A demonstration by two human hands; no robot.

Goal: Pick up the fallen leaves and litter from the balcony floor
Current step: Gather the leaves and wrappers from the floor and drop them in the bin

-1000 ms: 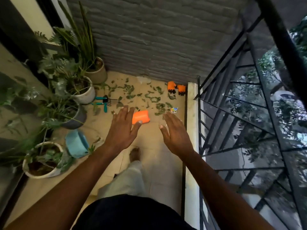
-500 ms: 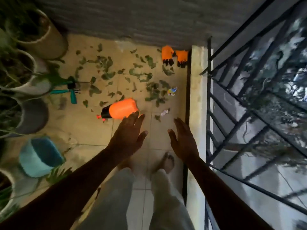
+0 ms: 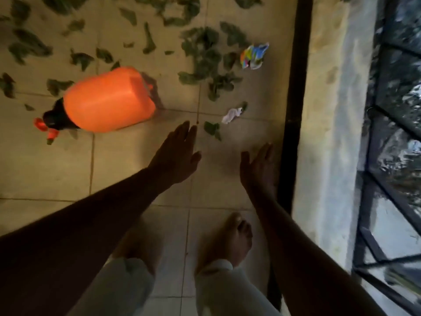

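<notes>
Beige tiled balcony floor: scattered dark green fallen leaves across the far half, thickest far right.

Crumpled multicoloured wrapper: far right, beside the thickest leaves, near the black strip along the kerb.

Small crumpled white paper scrap: nearer, a single leaf just left of it.

Orange plastic spray bottle with black neck: lying on its side, left of centre.

Left hand, right hand: both spread flat, empty, well apart, held low over the floor; judged to be reaching toward the nearest leaf and white scrap.

Bare feet: near edge, one partly behind the left arm.

Limits: frame blurred; leaf shapes indistinct, far leaves cut off; black metal railing right, view beyond smeared.
</notes>
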